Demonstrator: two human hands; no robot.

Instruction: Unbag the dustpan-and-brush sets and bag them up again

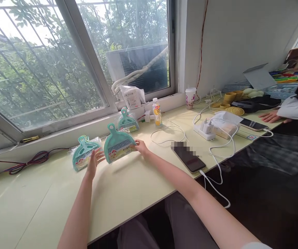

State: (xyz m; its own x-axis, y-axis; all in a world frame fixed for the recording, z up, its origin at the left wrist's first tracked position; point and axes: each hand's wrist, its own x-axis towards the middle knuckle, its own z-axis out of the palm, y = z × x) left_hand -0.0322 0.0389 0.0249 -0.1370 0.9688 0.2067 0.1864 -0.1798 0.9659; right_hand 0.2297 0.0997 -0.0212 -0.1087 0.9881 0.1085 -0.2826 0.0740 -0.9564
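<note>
A green dustpan (119,141) with a small brush and a printed label, in clear wrapping, stands tilted above the table, handle up. My right hand (141,148) grips its right edge, thumb and fingers closed on it. My left hand (94,162) has its fingers stretched out, beside a second wrapped dustpan set (83,157) on the left. Its fingertips lie just left of the held one; whether they touch either set I cannot tell. Behind, a third dustpan set (128,122) leans near the window ledge.
A drink bottle (157,113) and a paper cup (190,98) stand toward the back. On the right lie a phone (189,157) on a white cable, a power strip (204,131) and a tissue pack (225,126). Bundled wires (36,159) lie left. Another person's hand (270,116) rests far right.
</note>
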